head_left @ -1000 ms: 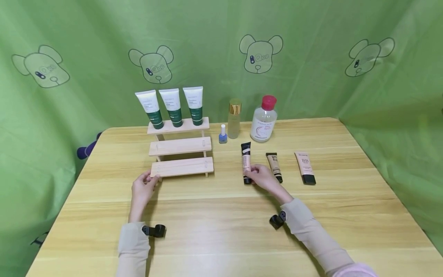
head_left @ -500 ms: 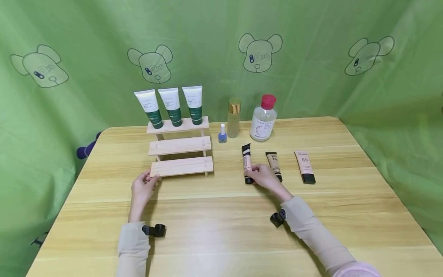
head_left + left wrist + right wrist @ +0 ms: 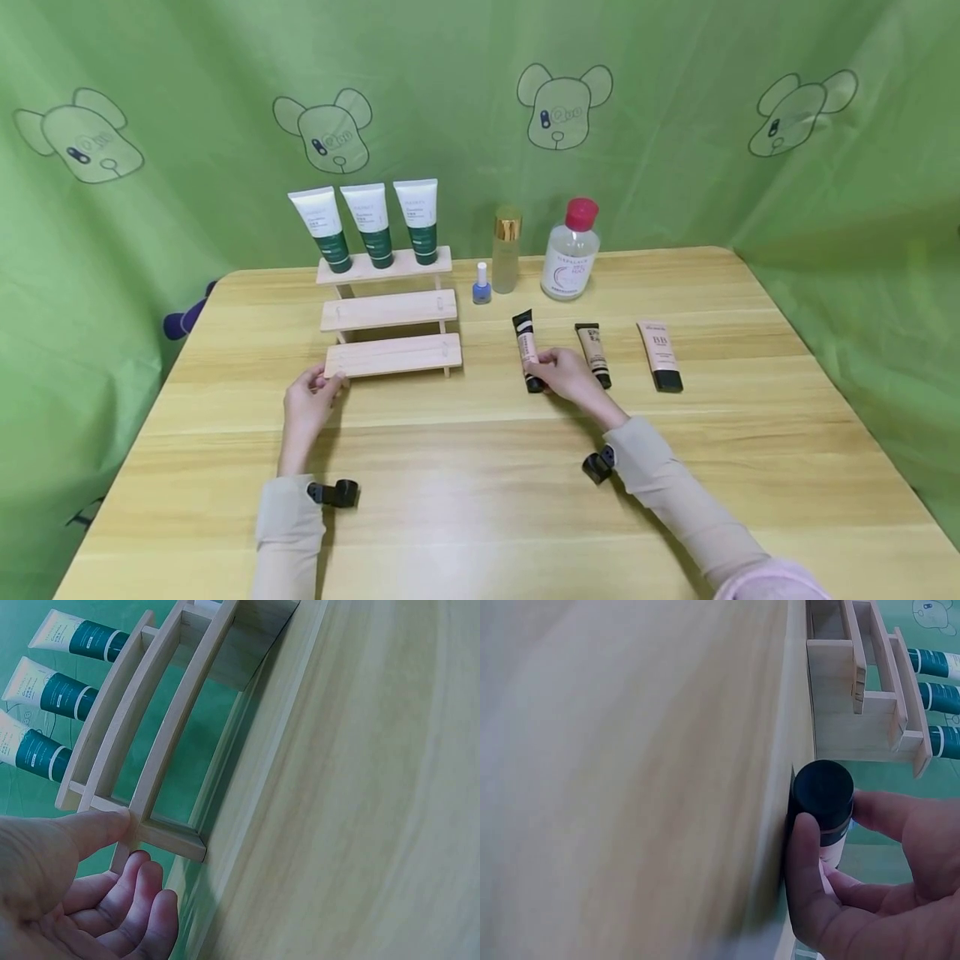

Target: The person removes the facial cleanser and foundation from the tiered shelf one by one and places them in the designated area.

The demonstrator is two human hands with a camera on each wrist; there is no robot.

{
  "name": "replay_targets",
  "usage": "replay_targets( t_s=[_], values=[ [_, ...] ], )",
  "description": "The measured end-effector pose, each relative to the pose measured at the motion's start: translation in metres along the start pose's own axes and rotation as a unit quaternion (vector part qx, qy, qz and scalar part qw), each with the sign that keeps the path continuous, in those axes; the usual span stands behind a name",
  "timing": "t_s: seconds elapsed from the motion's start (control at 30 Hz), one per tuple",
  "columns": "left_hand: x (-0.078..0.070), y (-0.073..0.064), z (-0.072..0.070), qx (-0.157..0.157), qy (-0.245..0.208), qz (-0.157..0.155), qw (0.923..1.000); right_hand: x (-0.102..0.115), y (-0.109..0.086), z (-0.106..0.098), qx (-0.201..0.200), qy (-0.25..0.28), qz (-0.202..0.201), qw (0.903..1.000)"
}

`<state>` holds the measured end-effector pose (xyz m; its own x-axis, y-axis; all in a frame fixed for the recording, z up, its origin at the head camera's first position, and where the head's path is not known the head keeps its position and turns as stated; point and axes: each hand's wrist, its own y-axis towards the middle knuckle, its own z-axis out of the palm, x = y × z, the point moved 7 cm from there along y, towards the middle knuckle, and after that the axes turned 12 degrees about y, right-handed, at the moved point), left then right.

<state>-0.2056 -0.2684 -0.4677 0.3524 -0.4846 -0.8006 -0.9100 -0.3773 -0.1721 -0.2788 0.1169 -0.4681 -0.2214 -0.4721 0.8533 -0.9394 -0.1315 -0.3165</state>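
A three-step wooden rack (image 3: 393, 356) stands on the left of the table. My left hand (image 3: 309, 407) pinches the front left corner of its lowest step between thumb and fingers; the left wrist view shows the thumb on top. Three white-and-green squeeze tubes (image 3: 367, 225) stand on the top step. My right hand (image 3: 573, 379) grips a pink tube with black ends (image 3: 527, 346) near its cap. In the right wrist view the black cap (image 3: 823, 795) sits between thumb and fingers, close to the tabletop. A beige tube (image 3: 593, 354) lies just right of that hand.
A pink BB cream tube (image 3: 660, 354) lies farther right. Behind stand a blue nail polish bottle (image 3: 482, 285), a gold-capped bottle (image 3: 506, 254) and a clear bottle with a red cap (image 3: 572, 254). A green curtain (image 3: 450, 100) hangs behind the table (image 3: 465, 500).
My right hand has shifted slightly left with the pink tube, whose top end now leans more to the left. My left hand keeps its hold on the rack. The head view has tilted slightly.
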Motion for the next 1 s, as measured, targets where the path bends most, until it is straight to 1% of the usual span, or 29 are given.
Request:
replay_targets(
  t_s=[0.2,0.47,0.63,0.87,1.0],
  values=[
    [-0.002,0.001,-0.001,0.001,-0.001,-0.001,1.0,0.002,-0.002,-0.003,0.004,0.005,-0.008,0.9999],
    [-0.002,0.002,-0.002,0.003,-0.006,-0.003,1.0,0.004,-0.005,-0.006,0.008,0.011,-0.032,0.9994],
    [-0.001,0.002,-0.001,0.003,0.0,0.001,1.0,0.004,-0.008,-0.007,0.01,0.021,-0.038,0.999],
    [-0.001,0.003,0.0,-0.003,0.005,0.008,0.9999,0.003,-0.012,-0.01,0.009,0.018,-0.047,0.9987],
    [-0.001,0.002,0.0,-0.004,0.008,0.008,0.9999,0.003,-0.013,-0.013,0.0,0.007,-0.062,0.9981]
  ],
)
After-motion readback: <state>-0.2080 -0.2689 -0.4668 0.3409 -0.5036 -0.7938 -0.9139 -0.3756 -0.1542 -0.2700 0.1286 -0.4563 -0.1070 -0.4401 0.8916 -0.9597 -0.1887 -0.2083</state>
